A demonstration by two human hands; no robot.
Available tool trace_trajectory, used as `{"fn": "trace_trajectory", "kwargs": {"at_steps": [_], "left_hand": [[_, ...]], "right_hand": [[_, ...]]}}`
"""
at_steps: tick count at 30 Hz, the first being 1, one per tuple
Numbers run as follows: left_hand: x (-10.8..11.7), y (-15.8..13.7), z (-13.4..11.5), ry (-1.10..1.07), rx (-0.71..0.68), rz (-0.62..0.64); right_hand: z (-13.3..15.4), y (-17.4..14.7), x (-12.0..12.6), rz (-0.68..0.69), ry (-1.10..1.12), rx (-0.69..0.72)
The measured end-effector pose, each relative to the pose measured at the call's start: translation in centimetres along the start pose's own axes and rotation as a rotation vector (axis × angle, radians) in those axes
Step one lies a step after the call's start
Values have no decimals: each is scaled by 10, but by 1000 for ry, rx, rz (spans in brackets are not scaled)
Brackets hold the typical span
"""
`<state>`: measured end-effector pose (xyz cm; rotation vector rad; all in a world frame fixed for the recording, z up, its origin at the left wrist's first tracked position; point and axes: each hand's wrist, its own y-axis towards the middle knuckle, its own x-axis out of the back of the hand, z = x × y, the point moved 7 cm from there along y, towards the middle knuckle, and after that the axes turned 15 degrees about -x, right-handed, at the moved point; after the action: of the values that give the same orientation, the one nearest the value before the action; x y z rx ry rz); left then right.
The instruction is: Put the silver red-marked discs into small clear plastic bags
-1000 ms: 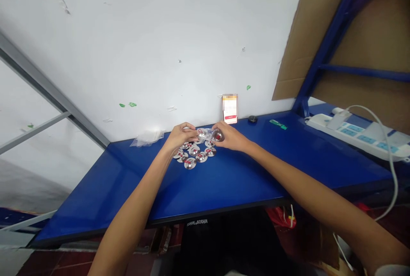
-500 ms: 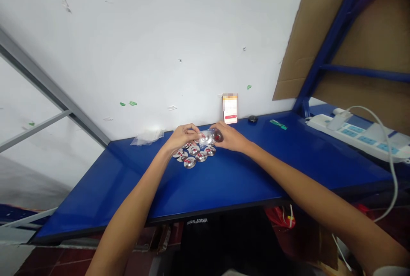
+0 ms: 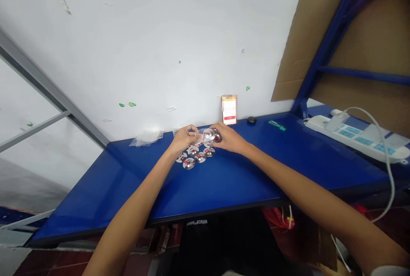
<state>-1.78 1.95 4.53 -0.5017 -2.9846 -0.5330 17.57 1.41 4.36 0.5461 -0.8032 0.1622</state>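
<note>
Over the back of the blue table, my left hand (image 3: 184,138) pinches one end of a small clear plastic bag (image 3: 200,137). At the bag's other end, my right hand (image 3: 231,138) is closed around shiny metal finger cymbals (image 3: 217,135) with red straps. At least one of them shows through the plastic; whether all are inside the bag I cannot tell. Just below my hands, several loose finger cymbals (image 3: 189,164) lie in a cluster on the table, some partly hidden by my left hand.
Flat clear bags (image 3: 147,137) lie at the back left of the blue table (image 3: 224,182). A phone (image 3: 229,109) leans on the wall. A black round object (image 3: 251,120), a green strip (image 3: 277,125) and a white power strip (image 3: 355,135) with a cable are to the right.
My left hand has shifted slightly on the bag, and the cymbals sit a little higher between my hands. The loose cymbals are still in their cluster.
</note>
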Motion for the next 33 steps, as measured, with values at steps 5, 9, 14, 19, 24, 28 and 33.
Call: {"fn": "trace_trajectory", "kwargs": {"at_steps": [5, 9, 14, 19, 24, 28, 33], "left_hand": [[5, 2, -5, 114, -59, -48], [7, 3, -7, 222, -97, -18], [0, 2, -9, 228, -91, 74], [5, 1, -17, 297, -110, -20], [-7, -1, -14, 163, -55, 113], [1, 1, -7, 162, -52, -7], [2, 1, -7, 260, -144, -81]], "right_hand": [[-1, 1, 4, -18, -2, -6], [1, 0, 3, -13, 17, -8], [2, -2, -2, 0, 53, 3], [2, -2, -1, -20, 96, 15], [6, -3, 0, -16, 123, 30], [8, -3, -1, 8, 109, 46], [9, -3, -5, 20, 132, 67]]}}
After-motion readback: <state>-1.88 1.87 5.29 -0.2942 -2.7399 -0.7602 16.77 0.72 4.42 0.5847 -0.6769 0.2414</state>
